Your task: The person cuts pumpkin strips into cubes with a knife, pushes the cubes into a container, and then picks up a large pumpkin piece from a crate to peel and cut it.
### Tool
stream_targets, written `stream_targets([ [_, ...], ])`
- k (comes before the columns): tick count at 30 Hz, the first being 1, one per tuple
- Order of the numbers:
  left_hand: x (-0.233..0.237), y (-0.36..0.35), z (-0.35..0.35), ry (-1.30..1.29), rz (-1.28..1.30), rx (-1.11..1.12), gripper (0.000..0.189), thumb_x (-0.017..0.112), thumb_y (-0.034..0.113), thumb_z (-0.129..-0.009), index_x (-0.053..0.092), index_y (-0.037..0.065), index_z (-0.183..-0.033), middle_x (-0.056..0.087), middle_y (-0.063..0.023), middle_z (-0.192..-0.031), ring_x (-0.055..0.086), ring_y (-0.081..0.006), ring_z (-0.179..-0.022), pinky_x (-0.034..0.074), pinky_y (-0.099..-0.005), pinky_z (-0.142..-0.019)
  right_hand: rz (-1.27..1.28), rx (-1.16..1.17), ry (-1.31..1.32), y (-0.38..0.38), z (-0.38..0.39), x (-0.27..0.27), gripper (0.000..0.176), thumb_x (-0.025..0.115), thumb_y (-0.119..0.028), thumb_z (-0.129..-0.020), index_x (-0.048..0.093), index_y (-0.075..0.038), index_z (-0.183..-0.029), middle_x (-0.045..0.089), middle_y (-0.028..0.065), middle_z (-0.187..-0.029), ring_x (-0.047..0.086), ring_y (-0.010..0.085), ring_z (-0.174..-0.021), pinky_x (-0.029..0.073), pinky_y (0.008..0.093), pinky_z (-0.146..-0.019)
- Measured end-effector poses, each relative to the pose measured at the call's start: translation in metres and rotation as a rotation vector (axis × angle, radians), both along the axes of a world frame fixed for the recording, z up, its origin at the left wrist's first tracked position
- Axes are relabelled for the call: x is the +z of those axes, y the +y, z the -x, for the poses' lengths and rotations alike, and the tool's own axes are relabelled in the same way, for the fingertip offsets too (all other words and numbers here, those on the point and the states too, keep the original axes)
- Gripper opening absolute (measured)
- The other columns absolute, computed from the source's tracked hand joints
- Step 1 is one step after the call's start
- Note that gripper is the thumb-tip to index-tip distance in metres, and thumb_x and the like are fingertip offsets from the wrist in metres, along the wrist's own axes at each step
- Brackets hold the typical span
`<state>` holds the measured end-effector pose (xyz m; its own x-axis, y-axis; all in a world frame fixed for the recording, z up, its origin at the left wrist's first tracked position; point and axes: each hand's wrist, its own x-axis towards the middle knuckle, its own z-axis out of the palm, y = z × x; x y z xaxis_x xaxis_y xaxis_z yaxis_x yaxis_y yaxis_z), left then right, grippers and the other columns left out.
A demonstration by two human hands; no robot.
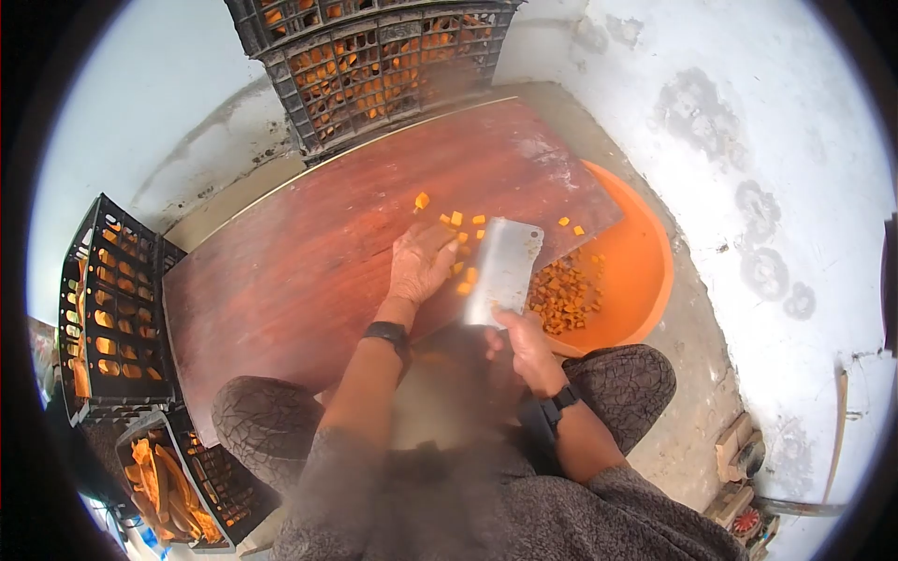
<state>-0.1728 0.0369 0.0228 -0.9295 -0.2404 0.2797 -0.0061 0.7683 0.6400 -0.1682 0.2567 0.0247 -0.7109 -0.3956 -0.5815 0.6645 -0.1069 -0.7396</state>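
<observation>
Sweeping step, probably: right grip clamped on cleaver, left grip spread flat over cubes; next calls for a steady push toward basin.

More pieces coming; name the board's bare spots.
Bare: the left half of the red-brown wooden board, between the black plastic crate and the left hand, and its far strip. Crowded: around the steel cleaver in the right hand, amid orange cubes, by the orange plastic basin.

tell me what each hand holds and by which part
The right hand holds the cleaver by its handle. The left hand lies over orange pieces on the board; any grip cannot be told.
</observation>
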Motion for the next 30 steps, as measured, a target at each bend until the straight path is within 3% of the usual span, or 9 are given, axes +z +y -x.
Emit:
stream_targets([
  [4,-0.007,0.004,-0.008,0.069,-0.213,-0.019,0.043,0.046,0.033,-0.098,0.066,0.004,-0.122,0.057,-0.0185,-0.135,0.048,-0.0365,-0.13,0.035,-0.041,-0.112,-0.057,-0.022,-0.035,-0.008,-0.002,-0.001,0.027,0.063,-0.016,-0.088,0.06,0.003,-0.106,0.06,0.0115,-0.075,0.053,0.0191,-0.052,0.048,0.0354,-0.042],
  [8,-0.016,0.007,-0.021,0.118,-0.075,0.109,0.046,0.043,0.035,-0.099,0.064,0.002,-0.124,0.054,-0.0213,-0.139,0.045,-0.0366,-0.134,0.033,-0.0413,-0.113,-0.006,-0.016,0.004,-0.008,-0.003,-0.002,0.026,0.063,-0.016,-0.088,0.06,0.003,-0.105,0.061,0.012,-0.074,0.054,0.0201,-0.052,0.048,0.0363,-0.041],
  [10,-0.026,0.008,-0.021,0.209,-0.051,0.177,0.038,0.048,0.027,-0.095,0.065,0.006,-0.121,0.056,-0.0259,-0.132,0.049,-0.0444,-0.125,0.037,-0.0476,-0.109,0.008,-0.02,-0.008,-0.009,-0.003,-0.005,0.025,0.063,-0.016,-0.088,0.06,0.002,-0.106,0.061,0.0119,-0.074,0.055,0.0206,-0.052,0.048,0.0362,-0.041],
  [17,-0.032,0.021,-0.011,0.167,0.001,0.189,0.04,0.048,0.031,-0.095,0.064,0.005,-0.123,0.053,-0.0246,-0.136,0.047,-0.0422,-0.128,0.034,-0.0466,-0.111,-0.038,-0.001,-0.071,-0.025,-0.011,-0.009,0.024,0.063,-0.015,-0.087,0.059,0.0,-0.106,0.06,0.0108,-0.073,0.057,0.0209,-0.053,0.049,0.0351,-0.042],
  [19,-0.026,0.026,-0.011,0.129,-0.055,0.215,0.038,0.053,0.029,-0.093,0.066,0.006,-0.12,0.056,-0.0231,-0.133,0.049,-0.0404,-0.126,0.038,-0.046,-0.108,-0.025,0.077,-0.056,-0.03,-0.012,-0.014,0.02,0.063,-0.016,-0.087,0.061,0.0,-0.1,0.06,0.0099,-0.072,0.058,0.0202,-0.054,0.05,0.0349,-0.044],
  [23,-0.018,0.037,-0.014,0.153,-0.137,0.213,0.039,0.052,0.03,-0.095,0.066,0.005,-0.121,0.058,-0.0211,-0.129,0.049,-0.0369,-0.127,0.038,-0.0422,-0.109,-0.013,0.172,0.045,-0.039,-0.017,-0.018,0.02,0.063,-0.017,-0.089,0.06,0.002,-0.094,0.061,0.0118,-0.069,0.059,0.0203,-0.054,0.05,0.0368,-0.044],
  [25,-0.019,0.041,-0.014,0.211,-0.217,0.251,0.034,0.058,0.025,-0.091,0.068,0.003,-0.115,0.06,-0.0202,-0.123,0.053,-0.0359,-0.121,0.042,-0.0413,-0.105,-0.044,0.162,0.031,-0.041,-0.02,-0.009,0.016,0.061,-0.015,-0.087,0.063,0.0,-0.087,0.059,0.0081,-0.069,0.056,0.0175,-0.054,0.049,0.033,-0.046],
  [30,-0.016,0.063,-0.008,0.243,-0.387,0.185,0.027,0.06,0.018,-0.089,0.069,0.003,-0.109,0.063,-0.018,-0.118,0.058,-0.0337,-0.113,0.045,-0.0395,-0.1,0.029,0.142,0.014,-0.017,-0.019,0.0,0.017,0.061,-0.015,-0.088,0.063,0.001,-0.094,0.058,0.0073,-0.068,0.053,0.0158,-0.053,0.048,0.0325,-0.046],
])
